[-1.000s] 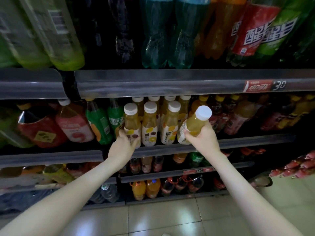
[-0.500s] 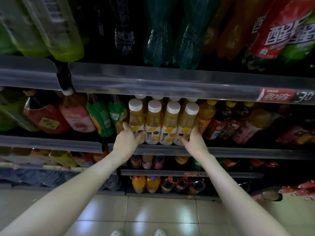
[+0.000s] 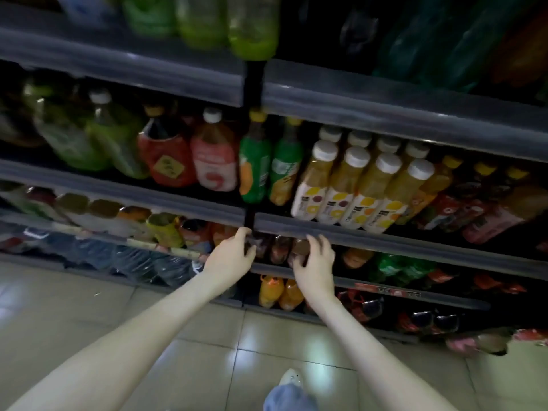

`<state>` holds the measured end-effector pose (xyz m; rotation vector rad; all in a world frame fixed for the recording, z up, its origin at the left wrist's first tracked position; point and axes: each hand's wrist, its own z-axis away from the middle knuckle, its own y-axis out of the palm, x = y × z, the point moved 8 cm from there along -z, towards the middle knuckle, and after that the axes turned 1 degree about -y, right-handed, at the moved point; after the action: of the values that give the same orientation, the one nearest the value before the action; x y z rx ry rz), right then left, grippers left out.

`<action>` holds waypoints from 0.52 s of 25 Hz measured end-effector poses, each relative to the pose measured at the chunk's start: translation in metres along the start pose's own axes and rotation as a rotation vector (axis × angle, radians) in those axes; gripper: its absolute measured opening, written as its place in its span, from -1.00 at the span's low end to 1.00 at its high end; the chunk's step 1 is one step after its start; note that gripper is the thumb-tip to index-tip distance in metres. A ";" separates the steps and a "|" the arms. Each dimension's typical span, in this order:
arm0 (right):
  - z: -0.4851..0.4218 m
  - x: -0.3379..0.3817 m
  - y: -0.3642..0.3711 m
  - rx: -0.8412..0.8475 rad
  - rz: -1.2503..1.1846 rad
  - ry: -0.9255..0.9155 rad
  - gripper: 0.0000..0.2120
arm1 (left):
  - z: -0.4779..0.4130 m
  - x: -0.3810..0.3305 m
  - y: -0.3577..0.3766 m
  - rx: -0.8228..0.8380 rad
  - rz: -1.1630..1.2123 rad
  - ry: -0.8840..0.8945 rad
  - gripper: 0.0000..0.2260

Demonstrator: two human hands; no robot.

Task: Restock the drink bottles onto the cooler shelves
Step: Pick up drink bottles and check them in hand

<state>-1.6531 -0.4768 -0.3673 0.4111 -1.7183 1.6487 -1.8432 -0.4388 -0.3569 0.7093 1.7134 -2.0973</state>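
Your four front juice bottles [image 3: 344, 185] stood side by side on the shelf [image 3: 430, 240] above your hands. They had white caps, cloudy yellow juice and white labels with yellow and purple fruit pictures. More white caps showed in a row behind them. The label print was too blurred to read, as was the red price strip [image 3: 385, 289] lower down. Two green bottles [image 3: 255, 173] stood just left of the juice. Your left hand [image 3: 232, 258] was one shelf lower, thumb and fingers curled round a dark bottle [image 3: 252, 247]. Your right hand [image 3: 315, 264] was near it, fingers bent and spread over a second dark bottle [image 3: 298, 249]. Whether that hand gripped it could not be told.
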 end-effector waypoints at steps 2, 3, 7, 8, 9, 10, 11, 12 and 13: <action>0.017 0.044 0.057 0.149 0.024 -0.086 -0.54 | 0.025 0.058 -0.024 -0.028 -0.079 0.001 -0.63; 0.029 0.071 0.087 0.213 0.021 -0.128 -0.54 | 0.039 0.089 -0.039 -0.045 -0.102 -0.017 -0.62; 0.083 0.200 0.209 0.336 0.031 -0.316 -0.54 | 0.102 0.225 -0.120 -0.144 -0.104 -0.140 -0.63; 0.097 0.231 0.237 0.376 0.035 -0.368 -0.56 | 0.117 0.255 -0.141 -0.174 -0.093 -0.187 -0.63; 0.115 0.265 0.269 0.425 0.038 -0.429 -0.60 | 0.136 0.291 -0.164 -0.208 -0.082 -0.250 -0.62; 0.130 0.295 0.298 0.476 0.040 -0.473 -0.64 | 0.153 0.321 -0.185 -0.238 -0.071 -0.314 -0.60; 0.143 0.324 0.323 0.524 0.047 -0.519 -0.67 | 0.168 0.349 -0.205 -0.270 -0.066 -0.371 -0.59; 0.157 0.355 0.350 0.574 0.056 -0.568 -0.68 | 0.183 0.377 -0.225 -0.305 -0.059 -0.423 -0.59; 0.169 0.384 0.374 0.614 0.065 -0.622 -0.68 | 0.195 0.402 -0.242 -0.339 -0.047 -0.466 -0.59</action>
<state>-2.2145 -0.4957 -0.3729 1.2779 -1.5925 2.2450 -2.3377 -0.5572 -0.3642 0.0712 1.7502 -1.7506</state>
